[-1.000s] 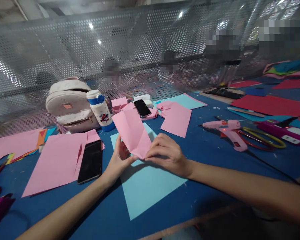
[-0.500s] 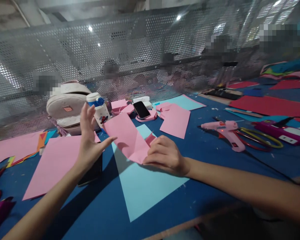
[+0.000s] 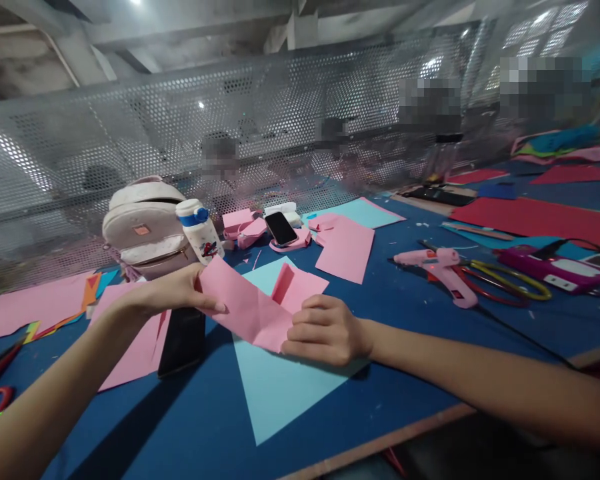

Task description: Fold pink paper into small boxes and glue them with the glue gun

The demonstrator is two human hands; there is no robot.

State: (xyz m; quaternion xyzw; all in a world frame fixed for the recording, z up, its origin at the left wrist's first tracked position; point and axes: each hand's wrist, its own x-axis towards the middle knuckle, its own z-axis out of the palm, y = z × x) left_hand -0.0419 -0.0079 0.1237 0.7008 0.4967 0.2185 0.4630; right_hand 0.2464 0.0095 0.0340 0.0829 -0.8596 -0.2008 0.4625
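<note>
Pinching, head view: left hand (image 3: 183,290) nips the left end of the folded pink paper (image 3: 243,303), thumb against fingers; right hand (image 3: 327,331) clamps its near right part.
Folded pink paper: above the light-blue sheet (image 3: 275,393).
Left forearm (image 3: 80,379): blocks part of a pink sheet (image 3: 136,357).
Far left: white backpack (image 3: 143,220), Spider-Man bottle (image 3: 199,235).
Near left: black smartphone (image 3: 183,343).
Right: pink hot-glue gun (image 3: 427,257).

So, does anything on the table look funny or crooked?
The black rectangular phone at the back, right of the tall white bottle, looks askew: it seems propped at a slant amid curled pink paper. Nothing looks spilled.
</note>
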